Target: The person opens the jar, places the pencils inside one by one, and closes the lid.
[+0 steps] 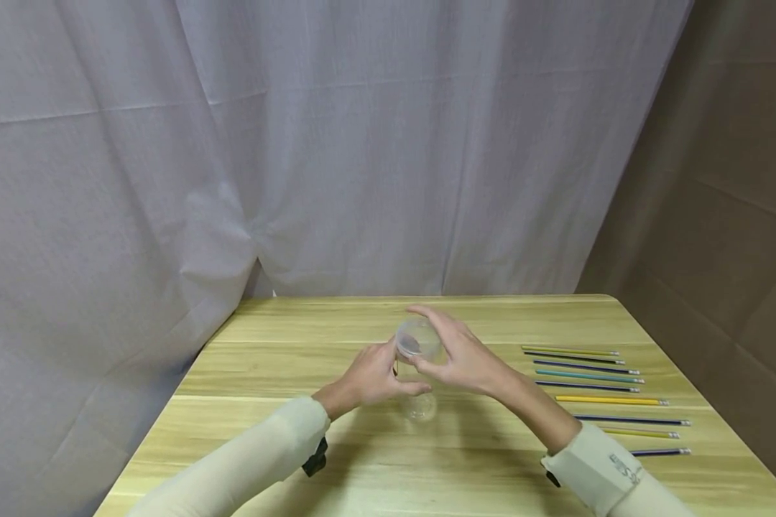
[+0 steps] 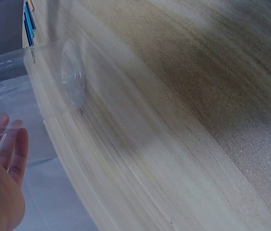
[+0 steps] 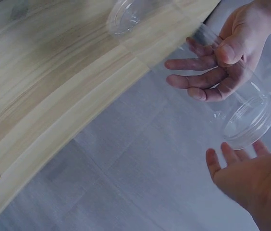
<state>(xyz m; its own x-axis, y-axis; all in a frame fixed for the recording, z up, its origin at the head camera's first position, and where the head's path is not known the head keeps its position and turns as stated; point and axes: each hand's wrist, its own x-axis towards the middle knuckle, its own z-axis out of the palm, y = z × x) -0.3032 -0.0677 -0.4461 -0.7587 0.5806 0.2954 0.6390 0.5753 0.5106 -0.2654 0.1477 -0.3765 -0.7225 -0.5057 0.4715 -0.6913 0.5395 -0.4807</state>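
A tall clear plastic jar point(image 1: 420, 408) is held above the table in front of me, tilted, with its round base lowest. My left hand point(image 1: 378, 373) grips its side, thumb on the near face and fingers wrapped behind. In the right wrist view these fingers point(image 3: 198, 79) show through the clear wall. At the upper end is a clear round lid point(image 3: 253, 124). Around this lid my right hand point(image 1: 462, 352) spreads, thumb at its lower edge and forefinger arched over the top. In the right wrist view its fingertips point(image 3: 227, 151) are right at the lid's rim.
Several pencils point(image 1: 588, 375) lie in a spaced row on the right of the wooden table point(image 1: 246, 431), eraser ends to the right. A grey curtain point(image 1: 362, 179) hangs behind the table's far edge, and a darker cloth wall point(image 1: 718, 251) stands along the right.
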